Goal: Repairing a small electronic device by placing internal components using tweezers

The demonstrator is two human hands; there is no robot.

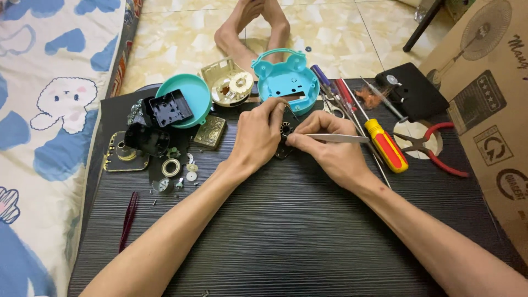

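My left hand (258, 135) pinches a small black clock part with a gear (284, 144) against the dark board (286, 220). My right hand (330, 146) holds metal tweezers (338, 138), their tips hidden by my fingers at the part. The two hands touch over the part. Behind them lie a teal clock shell (286, 80), a teal round cover (190, 91) holding a black plastic piece (170, 108), and a cream movement (228, 83) with a white gear.
Small gears and rings (179, 168) lie left of my left arm, by a brass plate (209, 132). Screwdrivers (385, 144), red-handled pliers (434, 147) and a black box (412, 91) sit right. Dark red tweezers (129, 217) lie near the left edge. Cardboard box at right.
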